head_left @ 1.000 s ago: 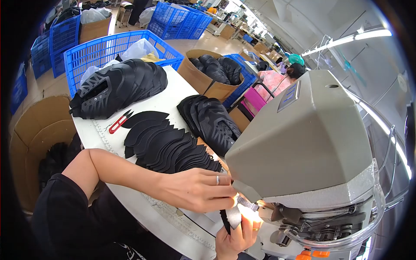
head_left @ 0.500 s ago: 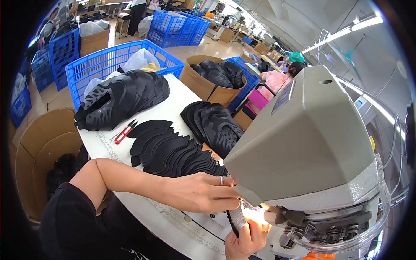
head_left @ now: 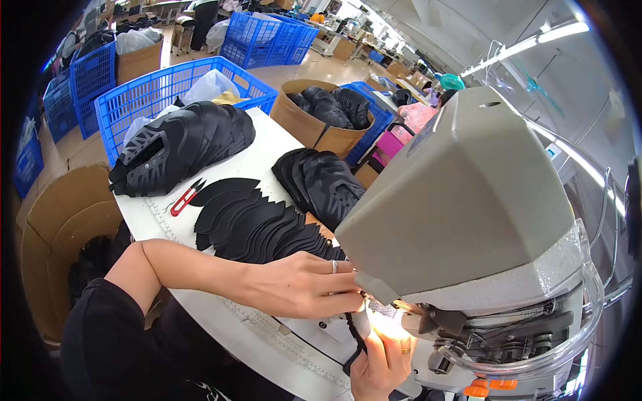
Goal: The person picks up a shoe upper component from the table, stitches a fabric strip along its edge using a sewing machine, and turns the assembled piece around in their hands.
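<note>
My left hand [head_left: 304,286] reaches across the white table, its fingertips on a grey and black fabric piece [head_left: 362,325] under the head of a sewing machine [head_left: 461,200]. Below it, my right hand [head_left: 382,364] pinches the same piece from the front, beside the bright lamp light. The machine head partly hides the fingertips of my left hand. A fanned row of black curved pieces [head_left: 251,224] lies just behind my left forearm. Red thread snips [head_left: 185,200] rest to the left of that row.
Stacked black shoe uppers [head_left: 184,147] and a second stack [head_left: 317,187] stand on the table [head_left: 267,137]. Behind are a blue crate [head_left: 150,93] and a carton of dark uppers [head_left: 287,120]. Another carton [head_left: 57,230] is at left. A person in pink [head_left: 416,117] sits beyond the machine.
The view has shifted slightly. My right hand has moved a little right and down relative to the frame, and the fabric piece now hangs more upright between my hands.
</note>
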Demonstrator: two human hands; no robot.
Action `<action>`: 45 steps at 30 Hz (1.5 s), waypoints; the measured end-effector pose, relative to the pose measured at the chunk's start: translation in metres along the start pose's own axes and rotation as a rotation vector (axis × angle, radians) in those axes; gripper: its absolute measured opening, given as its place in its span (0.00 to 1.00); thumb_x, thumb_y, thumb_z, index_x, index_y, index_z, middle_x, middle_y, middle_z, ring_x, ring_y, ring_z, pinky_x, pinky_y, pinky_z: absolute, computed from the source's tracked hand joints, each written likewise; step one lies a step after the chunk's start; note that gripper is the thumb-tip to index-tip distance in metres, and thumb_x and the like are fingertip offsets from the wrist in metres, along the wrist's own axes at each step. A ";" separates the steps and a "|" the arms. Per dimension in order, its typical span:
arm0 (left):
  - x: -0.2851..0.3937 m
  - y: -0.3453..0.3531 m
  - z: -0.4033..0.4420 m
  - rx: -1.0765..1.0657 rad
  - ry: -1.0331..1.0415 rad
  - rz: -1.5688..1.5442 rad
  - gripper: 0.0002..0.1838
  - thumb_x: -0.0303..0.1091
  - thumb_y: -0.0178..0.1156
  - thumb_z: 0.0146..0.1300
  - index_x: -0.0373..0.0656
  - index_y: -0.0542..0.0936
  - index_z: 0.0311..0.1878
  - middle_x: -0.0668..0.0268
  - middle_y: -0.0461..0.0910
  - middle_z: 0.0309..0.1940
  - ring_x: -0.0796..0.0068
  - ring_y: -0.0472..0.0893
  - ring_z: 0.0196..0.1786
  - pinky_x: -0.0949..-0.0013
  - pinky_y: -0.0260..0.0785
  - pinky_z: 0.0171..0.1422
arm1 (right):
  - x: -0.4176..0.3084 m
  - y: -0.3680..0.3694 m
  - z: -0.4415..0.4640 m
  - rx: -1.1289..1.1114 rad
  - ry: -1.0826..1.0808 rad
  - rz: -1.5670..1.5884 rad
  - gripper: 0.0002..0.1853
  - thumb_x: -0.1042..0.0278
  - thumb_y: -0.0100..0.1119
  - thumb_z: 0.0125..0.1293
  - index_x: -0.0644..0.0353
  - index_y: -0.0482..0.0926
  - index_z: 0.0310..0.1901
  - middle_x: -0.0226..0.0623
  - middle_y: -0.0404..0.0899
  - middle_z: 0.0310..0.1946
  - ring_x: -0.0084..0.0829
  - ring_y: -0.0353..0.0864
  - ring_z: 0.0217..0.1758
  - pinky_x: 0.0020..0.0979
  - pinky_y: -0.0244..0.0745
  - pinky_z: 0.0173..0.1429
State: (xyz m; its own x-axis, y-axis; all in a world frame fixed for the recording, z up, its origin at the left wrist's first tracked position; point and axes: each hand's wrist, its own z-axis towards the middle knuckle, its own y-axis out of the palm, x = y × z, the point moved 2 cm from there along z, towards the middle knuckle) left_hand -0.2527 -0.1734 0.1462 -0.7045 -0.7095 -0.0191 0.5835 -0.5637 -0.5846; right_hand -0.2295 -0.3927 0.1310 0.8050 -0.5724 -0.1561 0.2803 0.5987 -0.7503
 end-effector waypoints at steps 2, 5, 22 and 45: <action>0.002 0.004 -0.001 0.066 0.048 0.037 0.15 0.26 0.64 0.49 0.39 0.77 0.42 0.61 0.75 0.48 0.71 0.81 0.38 0.74 0.77 0.32 | 0.001 -0.001 0.006 0.060 -0.129 -0.032 0.13 0.85 0.59 0.50 0.61 0.82 0.38 0.41 0.80 0.38 0.44 0.81 0.46 0.43 0.73 0.49; 0.006 0.003 -0.002 0.010 0.015 0.058 0.16 0.25 0.64 0.48 0.38 0.77 0.43 0.61 0.75 0.48 0.71 0.81 0.39 0.74 0.78 0.33 | -0.003 -0.005 0.013 0.108 -0.243 -0.092 0.12 0.83 0.60 0.50 0.60 0.82 0.38 0.40 0.80 0.38 0.42 0.81 0.45 0.41 0.71 0.46; 0.007 0.010 -0.003 0.052 0.009 0.080 0.16 0.24 0.64 0.46 0.38 0.75 0.40 0.61 0.74 0.50 0.74 0.76 0.36 0.75 0.73 0.33 | -0.002 0.004 0.007 0.108 -0.150 -0.078 0.12 0.81 0.62 0.49 0.58 0.83 0.38 0.38 0.80 0.37 0.41 0.80 0.44 0.41 0.70 0.46; 0.011 0.010 -0.005 0.079 0.027 0.085 0.14 0.26 0.64 0.48 0.38 0.77 0.40 0.54 0.76 0.53 0.72 0.79 0.36 0.74 0.79 0.39 | -0.021 -0.007 0.015 0.007 -0.073 0.061 0.15 0.89 0.57 0.51 0.65 0.82 0.40 0.44 0.80 0.38 0.47 0.80 0.44 0.47 0.75 0.54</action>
State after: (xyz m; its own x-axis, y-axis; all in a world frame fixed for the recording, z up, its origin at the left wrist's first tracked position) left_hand -0.2567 -0.1850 0.1365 -0.6614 -0.7448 -0.0881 0.6704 -0.5345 -0.5146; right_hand -0.2403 -0.3762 0.1495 0.8567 -0.4924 -0.1536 0.2332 0.6353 -0.7362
